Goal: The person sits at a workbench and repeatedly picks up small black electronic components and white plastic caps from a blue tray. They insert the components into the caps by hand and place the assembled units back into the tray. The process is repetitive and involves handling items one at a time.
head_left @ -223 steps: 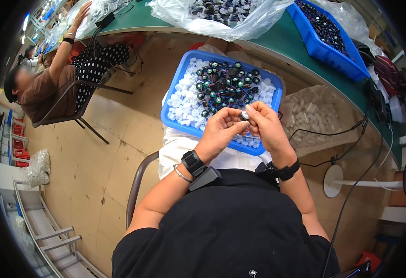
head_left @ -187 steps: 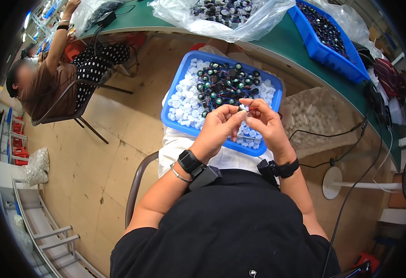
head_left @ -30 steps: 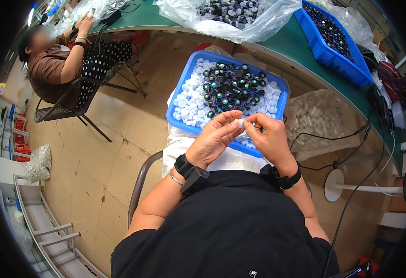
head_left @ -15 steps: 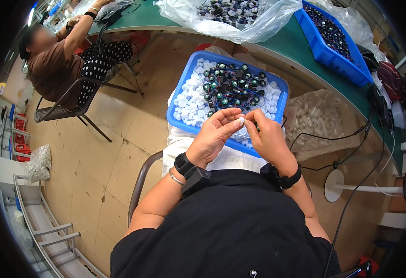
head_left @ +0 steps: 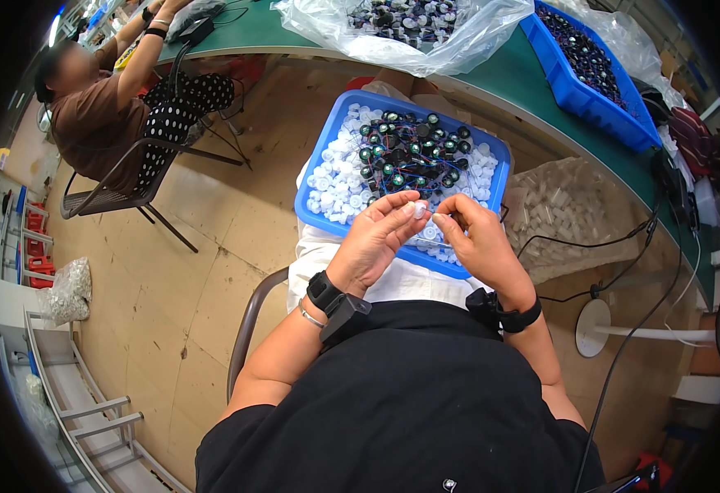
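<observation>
A small white plastic cap [head_left: 420, 210] is pinched between the thumb and fingertips of my left hand [head_left: 374, 238]. Close beside it, a little to the right, my right hand [head_left: 481, 240] has its thumb and forefinger pressed together; anything between them is too small to make out. Both hands are over the near part of a blue tray [head_left: 315, 205] on my lap. Many white plastic caps [head_left: 339, 177] fill the tray, and a heap of small round black parts with thin wires [head_left: 409, 152] lies on top of them.
A green table [head_left: 491, 78] curves ahead, bearing a clear bag [head_left: 315, 20] of wired parts and a second blue bin [head_left: 569, 103]. Right of my tray is a bag of white pieces [head_left: 565, 205], with black cables [head_left: 594, 290] nearby. A seated person [head_left: 97, 123] works at left.
My fingertips have drawn slightly apart. The white cap has shifted a little left with my left hand, and my right hand has moved slightly right. The person at left has moved their arms.
</observation>
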Available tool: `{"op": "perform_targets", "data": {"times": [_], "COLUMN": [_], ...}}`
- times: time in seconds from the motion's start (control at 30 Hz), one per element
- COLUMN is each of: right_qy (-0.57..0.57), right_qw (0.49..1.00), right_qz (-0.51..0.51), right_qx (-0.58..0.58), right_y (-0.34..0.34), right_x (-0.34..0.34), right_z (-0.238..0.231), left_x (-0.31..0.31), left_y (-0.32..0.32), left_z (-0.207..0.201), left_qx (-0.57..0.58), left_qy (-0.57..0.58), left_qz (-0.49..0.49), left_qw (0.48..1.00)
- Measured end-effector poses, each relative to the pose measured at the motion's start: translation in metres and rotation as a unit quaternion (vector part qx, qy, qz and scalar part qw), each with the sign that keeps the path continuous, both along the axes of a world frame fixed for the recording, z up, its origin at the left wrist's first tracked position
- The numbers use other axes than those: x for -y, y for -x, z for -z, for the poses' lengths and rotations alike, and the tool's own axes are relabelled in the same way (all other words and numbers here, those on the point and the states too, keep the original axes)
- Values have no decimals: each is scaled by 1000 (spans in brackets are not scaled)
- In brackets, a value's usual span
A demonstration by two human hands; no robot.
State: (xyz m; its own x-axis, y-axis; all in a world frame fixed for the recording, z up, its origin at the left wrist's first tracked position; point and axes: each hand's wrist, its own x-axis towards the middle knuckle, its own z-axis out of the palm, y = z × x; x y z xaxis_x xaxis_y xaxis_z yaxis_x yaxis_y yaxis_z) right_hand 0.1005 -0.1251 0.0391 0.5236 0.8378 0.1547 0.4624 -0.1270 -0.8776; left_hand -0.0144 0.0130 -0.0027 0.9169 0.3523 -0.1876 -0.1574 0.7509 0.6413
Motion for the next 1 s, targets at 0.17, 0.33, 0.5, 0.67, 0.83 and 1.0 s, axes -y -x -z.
{"op": "perform_targets", "data": {"times": [0.17,0.33,0.5,0.67,0.83,1.0], "right_qy": [-6,41,35,6,-35,-71], "right_qw": [1000,987,977,994,999,990], "right_qz": [-10,-39,-48,-8,29,30], "right_qx": [-2,-151,-206,-105,9,117], "right_y": [-1,-4,-7,0,2,2], "right_x": [0,3,3,-2,-4,-5], "right_z": [6,4,11,7,9,5], "left_x": [-1,-2,-2,-3,-3,-3], "left_y": [1,3,3,4,4,4], "left_z": [-2,1,2,2,3,4], "left_qx": [-18,-34,-35,-39,-35,-38], "left_qy": [9,0,-15,28,58,69], "left_qz": [9,17,30,41,40,35], "left_qw": [1000,999,999,998,997,996]}}
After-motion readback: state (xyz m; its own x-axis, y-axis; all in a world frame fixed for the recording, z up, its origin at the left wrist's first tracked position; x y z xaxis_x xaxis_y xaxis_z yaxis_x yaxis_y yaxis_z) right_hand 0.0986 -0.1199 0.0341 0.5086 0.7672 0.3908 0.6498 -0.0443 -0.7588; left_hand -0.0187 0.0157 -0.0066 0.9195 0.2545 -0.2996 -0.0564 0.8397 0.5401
